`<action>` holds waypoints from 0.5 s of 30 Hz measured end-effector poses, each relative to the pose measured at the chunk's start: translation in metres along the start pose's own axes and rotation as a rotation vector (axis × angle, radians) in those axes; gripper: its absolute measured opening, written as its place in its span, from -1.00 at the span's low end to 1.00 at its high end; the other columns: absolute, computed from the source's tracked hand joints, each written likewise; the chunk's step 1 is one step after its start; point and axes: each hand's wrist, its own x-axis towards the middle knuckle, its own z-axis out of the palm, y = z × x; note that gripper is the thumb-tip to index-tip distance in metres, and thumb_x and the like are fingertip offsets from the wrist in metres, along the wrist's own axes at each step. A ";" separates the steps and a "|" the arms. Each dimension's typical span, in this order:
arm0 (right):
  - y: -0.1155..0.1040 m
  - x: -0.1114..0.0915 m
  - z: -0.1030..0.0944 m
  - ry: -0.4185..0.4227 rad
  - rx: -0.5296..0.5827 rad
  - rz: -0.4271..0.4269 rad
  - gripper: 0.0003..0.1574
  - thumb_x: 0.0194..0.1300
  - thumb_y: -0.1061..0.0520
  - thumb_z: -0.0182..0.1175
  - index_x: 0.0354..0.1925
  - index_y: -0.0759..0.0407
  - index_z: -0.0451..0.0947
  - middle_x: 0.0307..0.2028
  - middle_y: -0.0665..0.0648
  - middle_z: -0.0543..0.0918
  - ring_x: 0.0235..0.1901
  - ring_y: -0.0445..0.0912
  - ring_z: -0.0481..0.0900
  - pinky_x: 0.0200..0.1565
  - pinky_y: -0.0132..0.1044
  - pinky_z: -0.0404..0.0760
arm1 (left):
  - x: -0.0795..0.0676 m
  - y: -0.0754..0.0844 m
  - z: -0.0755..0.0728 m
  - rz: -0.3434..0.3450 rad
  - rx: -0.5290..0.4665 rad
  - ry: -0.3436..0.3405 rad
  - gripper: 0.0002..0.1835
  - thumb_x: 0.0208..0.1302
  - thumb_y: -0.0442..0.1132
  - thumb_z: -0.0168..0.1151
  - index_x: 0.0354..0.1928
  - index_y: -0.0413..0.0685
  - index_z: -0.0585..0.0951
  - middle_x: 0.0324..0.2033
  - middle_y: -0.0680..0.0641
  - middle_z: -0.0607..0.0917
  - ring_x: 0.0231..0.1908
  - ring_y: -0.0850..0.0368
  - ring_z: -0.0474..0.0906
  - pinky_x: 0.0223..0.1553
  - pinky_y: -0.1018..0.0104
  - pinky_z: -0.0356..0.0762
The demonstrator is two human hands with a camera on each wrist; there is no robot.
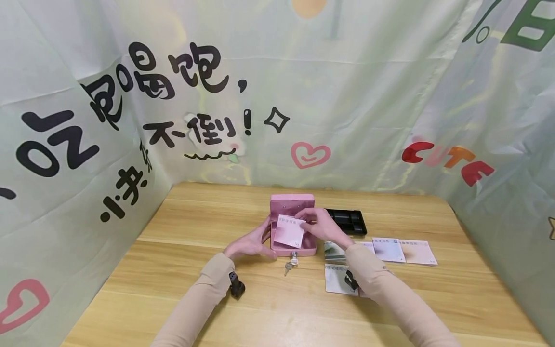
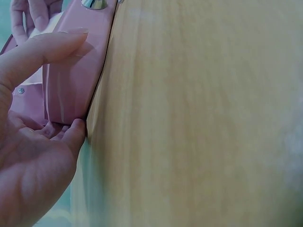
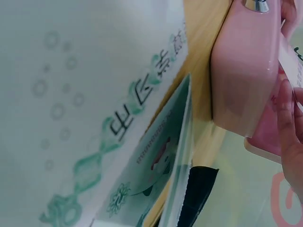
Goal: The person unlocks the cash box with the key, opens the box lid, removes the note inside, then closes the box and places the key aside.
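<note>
A small pink metal cash box stands on the table with its lid raised. My left hand grips the box's left end. In the left wrist view the thumb lies across the box's front face and the fingers bend round its end. My right hand pinches the right edge of a square, pale pink printed card, tilted over the open box. The card covers much of the box's inside. Keys hang from the lock on the front.
Behind the right hand lies a black compartment tray. Right of the box are more printed squares: a blue one, a peach one and a pale one, partly under the right forearm. A printed fabric sheet hangs round the table.
</note>
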 end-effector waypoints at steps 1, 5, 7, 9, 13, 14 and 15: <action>-0.001 -0.001 -0.001 0.015 0.008 0.003 -0.73 0.26 0.36 0.22 -0.05 0.29 0.67 -0.14 0.26 0.74 -0.22 -0.05 0.70 -0.22 -0.38 0.71 | 0.000 0.000 0.000 0.004 -0.005 -0.003 0.42 -0.05 -0.51 0.46 0.58 -0.08 -0.46 0.61 -0.26 -0.25 0.61 -0.22 -0.22 0.63 -0.06 -0.16; -0.004 -0.004 -0.004 0.065 0.043 0.005 -0.73 0.27 0.37 0.22 -0.05 0.31 0.66 -0.14 0.28 0.74 -0.22 -0.03 0.70 -0.22 -0.41 0.71 | 0.000 -0.001 -0.001 0.011 -0.005 -0.009 0.43 -0.05 -0.50 0.46 0.57 -0.09 -0.48 0.61 -0.27 -0.24 0.60 -0.23 -0.21 0.62 -0.08 -0.15; -0.005 -0.006 -0.006 0.081 0.074 0.013 -0.73 0.27 0.37 0.23 -0.05 0.30 0.66 -0.14 0.28 0.74 -0.21 -0.03 0.70 -0.22 -0.44 0.70 | 0.000 -0.001 -0.002 0.008 0.001 -0.003 0.44 -0.06 -0.48 0.47 0.58 -0.10 -0.48 0.61 -0.28 -0.23 0.60 -0.22 -0.21 0.62 -0.07 -0.16; -0.006 -0.008 -0.009 0.089 0.096 0.011 -0.73 0.27 0.37 0.22 -0.05 0.31 0.66 -0.14 0.30 0.74 -0.20 0.00 0.71 -0.24 -0.45 0.70 | 0.000 -0.001 -0.002 0.002 0.005 0.005 0.45 -0.07 -0.48 0.48 0.58 -0.09 -0.47 0.61 -0.27 -0.23 0.61 -0.21 -0.21 0.62 -0.06 -0.16; -0.005 -0.013 -0.013 0.093 0.138 0.016 -0.72 0.27 0.36 0.21 -0.03 0.33 0.64 -0.14 0.34 0.73 -0.19 0.04 0.72 -0.25 -0.41 0.71 | 0.001 -0.002 -0.002 0.001 -0.011 0.002 0.44 -0.08 -0.50 0.47 0.57 -0.12 -0.48 0.61 -0.28 -0.23 0.61 -0.20 -0.24 0.62 -0.05 -0.18; -0.004 -0.015 -0.014 0.091 0.146 0.021 -0.71 0.28 0.35 0.22 -0.02 0.33 0.63 -0.14 0.34 0.73 -0.19 0.04 0.72 -0.25 -0.38 0.71 | 0.001 -0.002 -0.001 -0.001 -0.018 0.000 0.44 -0.08 -0.51 0.45 0.57 -0.14 -0.49 0.61 -0.28 -0.24 0.61 -0.20 -0.25 0.62 -0.04 -0.18; -0.003 -0.016 -0.015 0.090 0.155 0.025 -0.71 0.29 0.34 0.22 -0.01 0.33 0.62 -0.14 0.35 0.73 -0.19 0.03 0.71 -0.24 -0.35 0.72 | 0.001 -0.002 -0.001 -0.003 -0.024 -0.003 0.43 -0.07 -0.52 0.45 0.56 -0.14 -0.49 0.61 -0.28 -0.24 0.61 -0.19 -0.26 0.62 -0.03 -0.19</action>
